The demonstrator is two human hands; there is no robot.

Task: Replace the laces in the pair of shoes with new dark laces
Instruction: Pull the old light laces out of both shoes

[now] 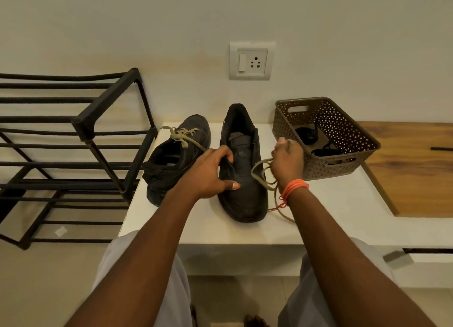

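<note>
I see two hands over the white table [331,204]. My left hand [210,174] grips one shoe [241,170] at its tongue, fingers [226,152] curled in. My right hand [288,162] has its fingers closed round one loose pale lace [261,173], out of that shoe. A second shoe [171,160] beside it keeps its pale lace. Farther right, one brown basket [340,130] holds dark laces [308,135]; I cannot count them.

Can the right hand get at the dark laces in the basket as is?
Probably not yet: the right hand sits beside the brown basket, open on top, but grips the old beige lace; dark laces lie inside.
</note>
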